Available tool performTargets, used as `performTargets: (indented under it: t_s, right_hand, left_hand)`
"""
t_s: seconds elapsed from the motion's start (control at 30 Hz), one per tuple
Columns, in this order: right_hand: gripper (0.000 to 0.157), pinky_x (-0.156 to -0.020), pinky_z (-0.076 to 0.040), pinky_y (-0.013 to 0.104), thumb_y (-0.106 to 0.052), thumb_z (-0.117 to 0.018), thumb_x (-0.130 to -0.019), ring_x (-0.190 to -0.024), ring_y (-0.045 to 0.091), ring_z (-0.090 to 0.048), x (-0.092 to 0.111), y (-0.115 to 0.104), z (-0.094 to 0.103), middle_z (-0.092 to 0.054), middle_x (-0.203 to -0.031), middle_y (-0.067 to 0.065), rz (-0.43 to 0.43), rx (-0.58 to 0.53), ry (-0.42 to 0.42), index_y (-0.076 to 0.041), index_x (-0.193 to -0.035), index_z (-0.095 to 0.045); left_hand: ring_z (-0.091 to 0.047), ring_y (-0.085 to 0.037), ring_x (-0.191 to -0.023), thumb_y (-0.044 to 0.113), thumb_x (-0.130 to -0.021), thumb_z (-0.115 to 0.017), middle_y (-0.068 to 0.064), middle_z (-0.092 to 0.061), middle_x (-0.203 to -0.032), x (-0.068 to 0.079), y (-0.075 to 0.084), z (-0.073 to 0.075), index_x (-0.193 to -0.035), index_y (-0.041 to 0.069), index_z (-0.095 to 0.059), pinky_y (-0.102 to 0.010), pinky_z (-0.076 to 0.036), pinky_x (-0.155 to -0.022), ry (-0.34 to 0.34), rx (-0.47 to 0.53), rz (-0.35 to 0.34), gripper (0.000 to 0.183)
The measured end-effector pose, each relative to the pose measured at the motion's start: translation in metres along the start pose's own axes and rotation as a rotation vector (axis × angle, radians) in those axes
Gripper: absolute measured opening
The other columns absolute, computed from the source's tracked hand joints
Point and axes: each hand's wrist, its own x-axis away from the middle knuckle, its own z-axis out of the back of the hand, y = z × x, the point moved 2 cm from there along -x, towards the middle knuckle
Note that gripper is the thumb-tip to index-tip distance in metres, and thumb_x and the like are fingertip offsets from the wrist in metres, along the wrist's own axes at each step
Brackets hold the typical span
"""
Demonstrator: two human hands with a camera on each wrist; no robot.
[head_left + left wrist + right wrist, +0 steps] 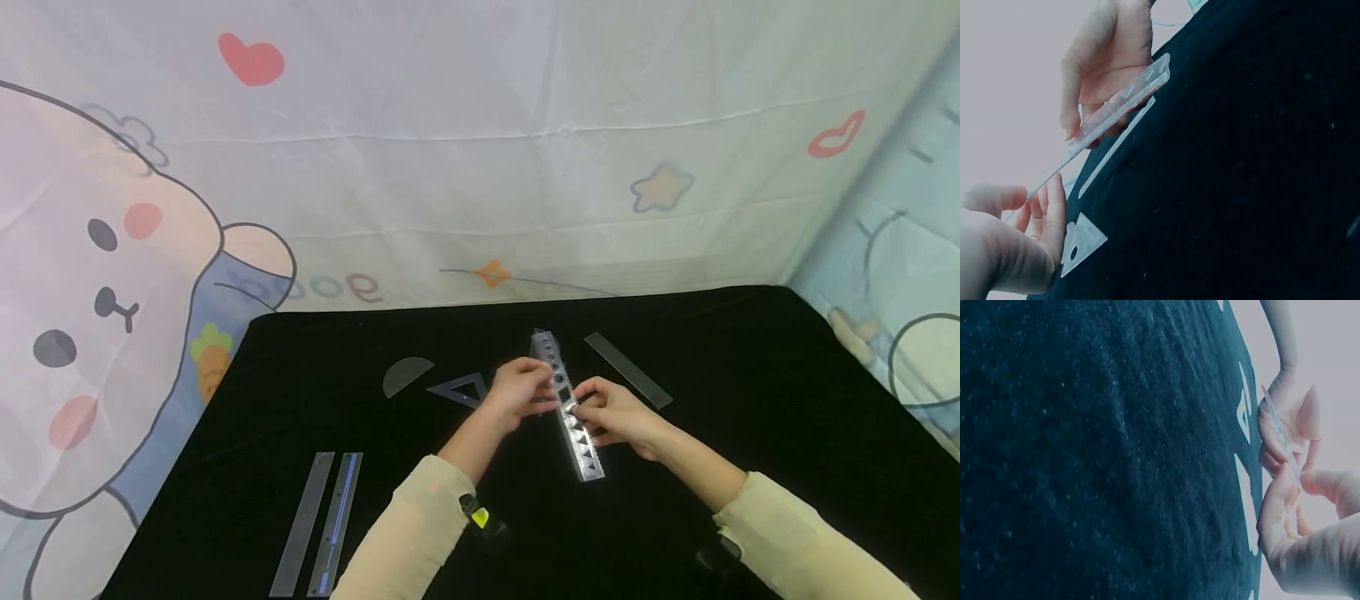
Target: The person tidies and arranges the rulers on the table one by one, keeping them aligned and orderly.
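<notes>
Above black cloth [750, 383], pinching stencil ruler [567, 407] w/ L hand [519, 387] at 9 o'clock & R hand [621, 415] at 3, prob. steadying both edges, keeping clear of plain ruler [628, 369] at 2.

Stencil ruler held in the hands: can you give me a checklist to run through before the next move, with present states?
1. Left hand holds the stencil ruler: ok.
2. Right hand holds it too: ok.
3. Stencil ruler raised off the black cloth: ok, per the left wrist view.
4. Two near-left rulers, the plain one and the blue-striped one, lie apart: ok.
5. Set square fully visible from the head: not ok, partly covered.
6. Stencil ruler's markings readable: cannot tell.
</notes>
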Motion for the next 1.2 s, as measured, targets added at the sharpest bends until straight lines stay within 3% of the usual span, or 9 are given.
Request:
performTargets:
  t_s: [0.57,1.2]
  right_hand:
    - [0.032,-0.066,-0.058,0.034,-0.012,-0.054,-0.09,-0.073,0.017,-0.059,-0.001,-0.008,-0.024,-0.058,-0.09,0.01,0.044,-0.042,-0.072,0.002,-0.115,-0.04]
    - [0.029,-0.065,-0.058,0.036,-0.009,-0.056,-0.087,-0.072,0.017,-0.058,-0.01,-0.01,-0.06,-0.058,-0.089,0.01,0.045,-0.079,-0.097,0.0,-0.111,-0.042]
  left_hand:
    - [-0.061,-0.02,-0.077,0.015,-0.089,-0.059,-0.012,-0.056,-0.096,0.011,0.008,0.026,-0.11,0.004,-0.057,-0.034,-0.058,-0.071,-0.07,-0.115,0.002,0.023]
    - [-0.061,-0.018,-0.075,0.014,-0.089,-0.058,-0.012,-0.056,-0.096,0.029,0.007,0.06,-0.113,0.003,-0.053,-0.034,-0.057,-0.073,-0.056,-0.162,0.025,0.026]
